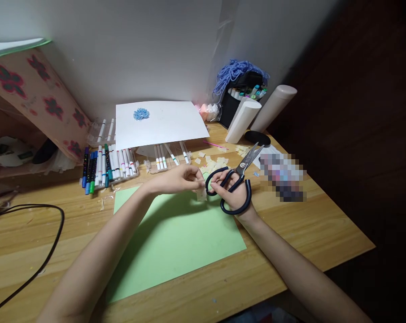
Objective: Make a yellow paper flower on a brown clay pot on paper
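Observation:
My left hand (185, 178) is closed in a pinch on a small pale paper piece (202, 194) above the green sheet (176, 242). Close beside it, my right hand (234, 190) has black-handled scissors (242, 168) hooked over it, the blades pointing up and away to the right. The right thumb and a fingertip come together near the paper piece; whether they touch it I cannot tell. Behind the hands lies a loose pile of cream paper scraps (218, 165).
A white sheet with a blue patch (162, 125) rests across marker trays. Several markers (110, 163) lie at the left. Behind on the right stand a black pen holder (228, 110) with blue yarn (234, 74) and two bottles (243, 120). A black cable (59, 224) curves at the left.

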Demonstrator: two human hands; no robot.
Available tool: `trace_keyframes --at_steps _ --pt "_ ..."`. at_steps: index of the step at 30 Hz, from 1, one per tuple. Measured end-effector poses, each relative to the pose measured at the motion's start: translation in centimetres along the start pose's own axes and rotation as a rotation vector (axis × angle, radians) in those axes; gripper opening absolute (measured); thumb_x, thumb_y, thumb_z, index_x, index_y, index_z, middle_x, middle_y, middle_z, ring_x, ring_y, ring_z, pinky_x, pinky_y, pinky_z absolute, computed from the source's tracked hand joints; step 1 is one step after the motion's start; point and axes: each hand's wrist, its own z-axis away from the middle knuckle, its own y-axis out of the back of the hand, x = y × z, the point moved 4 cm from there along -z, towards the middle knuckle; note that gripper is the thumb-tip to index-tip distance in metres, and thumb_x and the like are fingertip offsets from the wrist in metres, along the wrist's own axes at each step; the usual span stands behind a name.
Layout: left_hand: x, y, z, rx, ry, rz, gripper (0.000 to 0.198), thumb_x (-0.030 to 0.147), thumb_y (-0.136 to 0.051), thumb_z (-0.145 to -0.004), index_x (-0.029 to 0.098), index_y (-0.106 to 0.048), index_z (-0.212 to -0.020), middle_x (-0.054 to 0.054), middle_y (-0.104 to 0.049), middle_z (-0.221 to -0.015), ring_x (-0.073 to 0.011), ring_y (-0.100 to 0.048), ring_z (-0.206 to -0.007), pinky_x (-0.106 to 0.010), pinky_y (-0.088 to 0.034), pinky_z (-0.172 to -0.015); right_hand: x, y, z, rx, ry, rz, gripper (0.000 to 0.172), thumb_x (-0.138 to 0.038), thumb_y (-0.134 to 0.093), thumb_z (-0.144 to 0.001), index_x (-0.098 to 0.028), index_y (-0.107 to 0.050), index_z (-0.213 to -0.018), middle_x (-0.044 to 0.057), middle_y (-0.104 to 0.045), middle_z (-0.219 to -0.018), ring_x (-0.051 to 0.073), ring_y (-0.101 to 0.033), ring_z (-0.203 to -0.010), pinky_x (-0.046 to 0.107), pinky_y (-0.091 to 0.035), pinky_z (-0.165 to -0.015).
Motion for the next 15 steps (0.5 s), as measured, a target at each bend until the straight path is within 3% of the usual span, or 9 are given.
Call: trace_keyframes --at_steps 3,7,15 --pt "-0.1 -1.0 -0.1 -0.040 0.032 -0.018 0.016 0.029 -0.061 -0.072 0.015 -0.060 -0.078 -0.005 -0.066 -0.071 -0.0144 -0.060 -0.065 -0.024 -0.043 -0.058 0.0 -0.1 0.2 -0.021 0.025 0.068 0.041 -0.036 -0.076 -0.061 -0.022 -0.041 -0.076 0.000 -0.062 -0.081 0.011 -0.058 -0.057 0.026 -0.048 -0.053" --pt "0.0 -1.7 -0.3 -0.029 0.049 -0.020 0.012 0.024 -0.061 -0.070 0.014 -0.060 -0.077 -0.003 -0.063 -0.068 -0.0120 -0.056 -0.061 -0.022 -0.041 -0.054 -0.3 -0.3 0.3 -0.033 0.027 0.118 0.038 -0.035 -0.075 -0.063 -0.022 -0.041 -0.074 0.000 -0.062 -0.077 0.013 -0.058 -0.058 0.029 -0.049 -0.056" --pt "0.6 -1.1 -0.2 0.034 0.022 -0.083 0.016 0.029 -0.057 -0.074 0.015 -0.063 -0.077 -0.003 -0.065 -0.070 -0.0135 -0.057 -0.063 -0.023 -0.041 -0.056 -0.8 0.2 0.3 0.035 0.113 0.054 0.034 -0.033 -0.071 -0.068 -0.023 -0.040 -0.076 -0.002 -0.060 -0.072 0.013 -0.058 -0.059 0.027 -0.048 -0.055"
